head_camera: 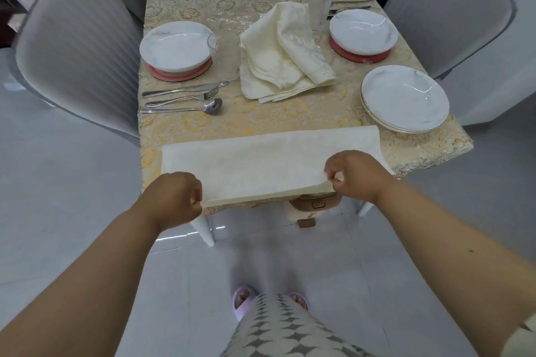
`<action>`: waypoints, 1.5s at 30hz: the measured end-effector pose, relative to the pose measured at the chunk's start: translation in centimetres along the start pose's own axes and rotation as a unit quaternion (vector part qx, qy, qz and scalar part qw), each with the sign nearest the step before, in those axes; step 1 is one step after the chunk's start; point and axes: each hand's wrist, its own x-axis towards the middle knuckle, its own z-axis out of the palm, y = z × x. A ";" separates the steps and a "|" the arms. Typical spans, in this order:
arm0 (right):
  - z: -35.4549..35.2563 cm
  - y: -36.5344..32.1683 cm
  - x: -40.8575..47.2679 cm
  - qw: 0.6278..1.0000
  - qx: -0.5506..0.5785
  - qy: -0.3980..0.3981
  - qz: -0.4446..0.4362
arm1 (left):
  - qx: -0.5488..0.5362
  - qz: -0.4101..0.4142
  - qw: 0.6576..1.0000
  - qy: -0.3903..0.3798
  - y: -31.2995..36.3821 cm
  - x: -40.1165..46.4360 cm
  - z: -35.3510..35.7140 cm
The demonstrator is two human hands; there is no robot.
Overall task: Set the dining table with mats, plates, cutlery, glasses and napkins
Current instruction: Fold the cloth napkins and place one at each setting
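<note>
- Left hand (178,197): curled tight, pinching the near left corner of a folded cream napkin (269,162).
- Right hand (352,175): fingers and thumb pinching the near right corner of the same napkin.
- Napkin: stretched flat between both hands, lying across the near end of the table (290,113), near edge lifted off the tablecloth.
- Beyond it, mid-table: a loose pile of napkins (282,55), a glass (224,55) just beside its left edge.
- Left side: plate (177,46) on a pink mat (179,72); knife, fork, spoon (185,100) alongside.
- Right near corner: stacked plates (404,98), no mat visible.
</note>
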 end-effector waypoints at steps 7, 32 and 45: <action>0.7 -0.6 0.1 0.999 0.010 -0.036 -0.034 | 0.023 -0.023 0.999 -0.037 -0.4 0.7 0.5; -2.5 0.3 13.9 0.968 -0.037 -0.202 0.147 | 0.049 -0.135 0.989 -0.035 -2.5 13.3 -2.0; -0.7 -1.2 15.6 0.981 -0.136 0.025 0.136 | 0.066 -0.163 0.978 0.117 -3.3 13.6 -1.5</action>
